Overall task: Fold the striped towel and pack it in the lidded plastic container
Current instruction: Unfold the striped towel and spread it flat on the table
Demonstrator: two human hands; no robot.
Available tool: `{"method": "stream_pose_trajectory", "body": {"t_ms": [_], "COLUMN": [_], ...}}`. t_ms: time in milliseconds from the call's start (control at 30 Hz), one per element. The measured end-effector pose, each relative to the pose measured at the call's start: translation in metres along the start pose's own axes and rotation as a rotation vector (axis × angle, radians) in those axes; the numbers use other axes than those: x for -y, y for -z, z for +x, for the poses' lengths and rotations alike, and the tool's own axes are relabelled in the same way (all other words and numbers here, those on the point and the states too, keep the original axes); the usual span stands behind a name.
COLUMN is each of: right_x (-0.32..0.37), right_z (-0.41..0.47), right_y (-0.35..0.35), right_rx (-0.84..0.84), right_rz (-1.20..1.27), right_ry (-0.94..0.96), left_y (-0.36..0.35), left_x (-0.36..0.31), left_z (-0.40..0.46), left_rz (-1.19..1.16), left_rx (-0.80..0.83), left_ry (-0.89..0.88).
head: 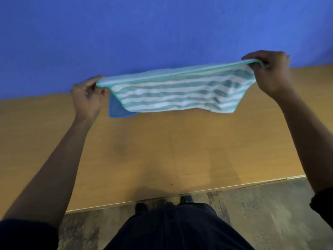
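The striped towel [176,91], teal and white with a green hem, hangs stretched in the air above the table, doubled over along its top edge. My left hand [87,97] pinches its left top corner and my right hand [270,73] pinches its right top corner, held a little higher. Behind the towel's lower left part a blue plastic corner of the container [118,110] shows on the table; most of it is hidden by the towel, and I cannot tell if its lid is on.
The wooden table [162,150] runs against a blue wall [144,33]. Its front edge lies near my body, with patterned floor [261,213] and my dark shoes below it.
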State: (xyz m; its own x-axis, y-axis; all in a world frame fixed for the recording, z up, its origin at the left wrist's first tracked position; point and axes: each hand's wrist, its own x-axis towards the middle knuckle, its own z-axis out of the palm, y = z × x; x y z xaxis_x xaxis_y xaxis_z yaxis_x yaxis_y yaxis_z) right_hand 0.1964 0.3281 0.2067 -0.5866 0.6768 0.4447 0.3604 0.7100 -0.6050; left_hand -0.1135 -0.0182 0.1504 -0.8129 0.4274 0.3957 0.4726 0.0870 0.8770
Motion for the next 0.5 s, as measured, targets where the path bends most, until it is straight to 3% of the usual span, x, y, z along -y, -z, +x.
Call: {"method": "stream_pose_trajectory", "body": {"t_ms": [200,333,500], "right_x": [-0.035,-0.064,-0.079], "right_z": [-0.075,-0.125,-0.18], "right_y": [-0.027,-0.056,-0.088], "right_rx": [0.264,0.47,0.648], "right_rz": [0.011,-0.055,-0.116], "right_ry": [0.026,-0.119,-0.274], "left_y": [0.023,0.035,0.043], "left_x": [0.048,0.087,0.115], "left_z": [-0.076,-0.123,-0.171], "left_rz": [0.122,0.253,0.478], "left_rx": [0.099,0.213,0.416], "left_ry": [0.089,0.277,0.272]}}
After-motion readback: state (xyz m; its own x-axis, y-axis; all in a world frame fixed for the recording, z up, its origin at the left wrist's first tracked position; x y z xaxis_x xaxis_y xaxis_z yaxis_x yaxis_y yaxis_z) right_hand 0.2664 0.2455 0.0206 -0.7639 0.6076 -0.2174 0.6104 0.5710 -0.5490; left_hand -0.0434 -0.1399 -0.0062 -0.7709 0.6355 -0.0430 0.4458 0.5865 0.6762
